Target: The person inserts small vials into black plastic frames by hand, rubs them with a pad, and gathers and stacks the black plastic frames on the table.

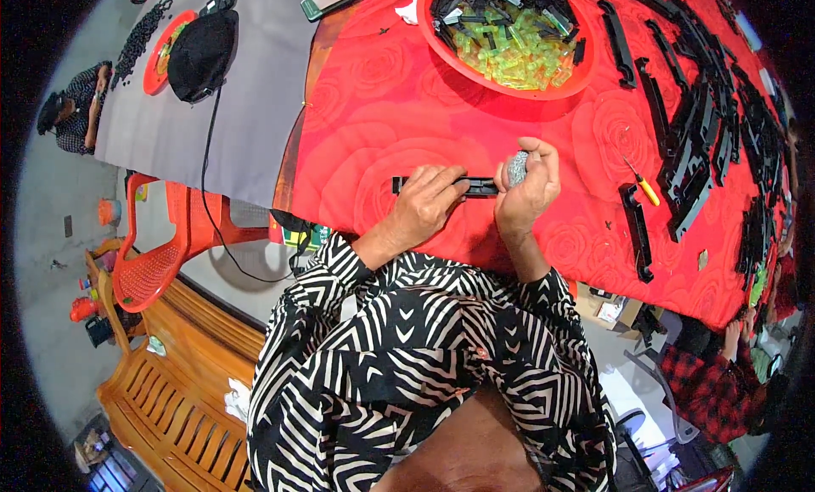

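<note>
A long, narrow black plastic piece [482,186] lies crosswise on the red cloth in front of me. My left hand [424,202] is closed over its middle, with the fingers pressed onto it. My right hand [528,191] is wrapped around a grey, speckled, roundish lump [516,168], held at the right end of the black piece. The lower part of the lump is hidden by my fingers, so its kind does not show. Beyond my hands stands a red basin [441,61] holding small yellow-green clear pieces [509,55] and black parts.
Many long black plastic pieces [692,182] lie heaped along the right side. A yellow-handled screwdriver [649,192] and a single black piece [635,233] lie nearer. At left, a grey-topped table bears a black cap-like object [202,55]. A red chair [153,271] and wooden bench [170,399] stand below. Other people sit at both sides.
</note>
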Demonstrator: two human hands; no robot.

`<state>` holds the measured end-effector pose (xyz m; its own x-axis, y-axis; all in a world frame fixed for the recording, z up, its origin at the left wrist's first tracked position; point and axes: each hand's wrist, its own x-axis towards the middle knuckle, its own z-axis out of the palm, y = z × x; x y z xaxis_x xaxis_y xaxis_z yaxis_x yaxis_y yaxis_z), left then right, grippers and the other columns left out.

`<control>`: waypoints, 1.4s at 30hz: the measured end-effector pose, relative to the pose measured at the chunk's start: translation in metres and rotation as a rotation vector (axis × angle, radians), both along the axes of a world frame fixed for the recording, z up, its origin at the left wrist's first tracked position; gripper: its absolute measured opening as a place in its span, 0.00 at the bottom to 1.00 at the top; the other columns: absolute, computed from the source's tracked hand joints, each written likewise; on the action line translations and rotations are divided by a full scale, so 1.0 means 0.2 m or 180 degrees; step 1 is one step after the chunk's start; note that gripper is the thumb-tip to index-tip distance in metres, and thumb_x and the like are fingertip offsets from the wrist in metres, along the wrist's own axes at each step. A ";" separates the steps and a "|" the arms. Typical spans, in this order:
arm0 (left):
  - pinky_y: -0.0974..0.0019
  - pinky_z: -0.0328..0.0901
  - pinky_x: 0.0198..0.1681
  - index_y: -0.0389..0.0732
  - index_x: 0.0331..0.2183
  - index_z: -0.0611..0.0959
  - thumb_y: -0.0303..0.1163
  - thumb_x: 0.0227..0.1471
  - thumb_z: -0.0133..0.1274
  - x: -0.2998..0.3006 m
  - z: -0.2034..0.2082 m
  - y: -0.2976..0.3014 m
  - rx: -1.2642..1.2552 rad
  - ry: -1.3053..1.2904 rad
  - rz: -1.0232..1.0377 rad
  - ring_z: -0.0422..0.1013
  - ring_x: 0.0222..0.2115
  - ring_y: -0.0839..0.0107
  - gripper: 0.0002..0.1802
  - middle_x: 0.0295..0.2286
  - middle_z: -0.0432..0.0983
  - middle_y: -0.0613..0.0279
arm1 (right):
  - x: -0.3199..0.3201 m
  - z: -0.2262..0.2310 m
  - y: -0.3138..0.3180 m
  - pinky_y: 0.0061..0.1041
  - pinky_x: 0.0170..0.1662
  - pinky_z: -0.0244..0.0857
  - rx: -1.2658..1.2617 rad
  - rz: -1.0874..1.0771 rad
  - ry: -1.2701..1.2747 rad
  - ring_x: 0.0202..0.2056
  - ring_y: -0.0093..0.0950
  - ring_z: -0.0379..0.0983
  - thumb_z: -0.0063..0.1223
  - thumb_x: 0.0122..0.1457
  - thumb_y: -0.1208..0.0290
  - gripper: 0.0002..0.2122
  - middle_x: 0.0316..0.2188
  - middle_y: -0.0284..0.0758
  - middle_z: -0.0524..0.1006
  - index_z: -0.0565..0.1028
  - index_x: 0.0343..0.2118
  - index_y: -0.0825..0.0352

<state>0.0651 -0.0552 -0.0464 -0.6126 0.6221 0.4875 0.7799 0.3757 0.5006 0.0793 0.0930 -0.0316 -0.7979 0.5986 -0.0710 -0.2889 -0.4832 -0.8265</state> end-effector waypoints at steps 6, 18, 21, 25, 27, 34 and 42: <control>0.63 0.62 0.33 0.36 0.30 0.78 0.24 0.34 0.58 -0.01 0.00 0.01 0.0099 -0.0017 -0.0017 0.69 0.32 0.63 0.14 0.35 0.73 0.56 | -0.02 0.02 -0.01 0.19 0.12 0.49 -0.0191 0.0008 -0.0164 0.09 0.16 0.51 0.34 0.56 0.75 0.08 0.11 0.28 0.59 0.68 0.30 0.69; 0.64 0.57 0.29 0.43 0.29 0.79 0.30 0.39 0.53 -0.03 0.05 0.01 -0.0630 -0.0036 -0.0063 0.64 0.31 0.68 0.08 0.35 0.72 0.68 | 0.00 0.04 0.04 0.19 0.13 0.43 -0.0196 0.0065 0.0129 0.08 0.17 0.47 0.34 0.56 0.74 0.07 0.09 0.27 0.55 0.65 0.31 0.70; 0.64 0.57 0.29 0.43 0.28 0.79 0.30 0.40 0.53 -0.04 0.05 0.02 -0.0639 -0.0179 -0.0113 0.64 0.31 0.68 0.07 0.35 0.72 0.69 | 0.00 0.02 0.04 0.19 0.13 0.44 -0.0405 0.0233 0.0173 0.08 0.18 0.47 0.34 0.56 0.74 0.07 0.09 0.28 0.55 0.65 0.31 0.70; 0.63 0.57 0.30 0.43 0.28 0.79 0.30 0.41 0.53 -0.04 0.06 0.03 -0.0585 -0.0218 -0.0129 0.64 0.32 0.68 0.07 0.36 0.72 0.69 | 0.01 0.00 0.04 0.19 0.13 0.45 -0.0281 0.0280 0.0194 0.08 0.17 0.48 0.33 0.56 0.74 0.07 0.10 0.28 0.55 0.65 0.31 0.70; 0.63 0.57 0.31 0.43 0.28 0.79 0.30 0.41 0.53 -0.03 0.06 0.02 -0.0587 -0.0221 -0.0146 0.64 0.32 0.68 0.07 0.35 0.72 0.69 | 0.02 -0.01 0.04 0.19 0.14 0.50 0.0025 0.0439 0.0169 0.10 0.18 0.54 0.33 0.56 0.74 0.08 0.12 0.29 0.60 0.67 0.30 0.70; 0.63 0.57 0.31 0.43 0.28 0.79 0.30 0.40 0.53 -0.03 0.05 0.03 -0.0651 -0.0136 -0.0104 0.64 0.32 0.68 0.08 0.35 0.72 0.68 | 0.00 -0.02 0.03 0.18 0.14 0.51 0.0269 0.0402 0.0078 0.11 0.18 0.57 0.34 0.55 0.74 0.08 0.12 0.30 0.62 0.68 0.28 0.70; 0.64 0.58 0.33 0.44 0.28 0.79 0.30 0.39 0.53 -0.07 0.05 0.03 -0.0735 0.0001 -0.0446 0.64 0.32 0.68 0.08 0.36 0.73 0.68 | 0.00 -0.04 0.04 0.20 0.13 0.48 0.0610 0.0569 0.0006 0.09 0.18 0.51 0.33 0.54 0.75 0.07 0.10 0.29 0.59 0.67 0.27 0.70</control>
<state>0.0514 -0.0489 -0.0356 -0.5124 0.7956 0.3230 0.8326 0.3682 0.4138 0.0785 0.1011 -0.0390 -0.8922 0.4504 0.0317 -0.2147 -0.3613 -0.9074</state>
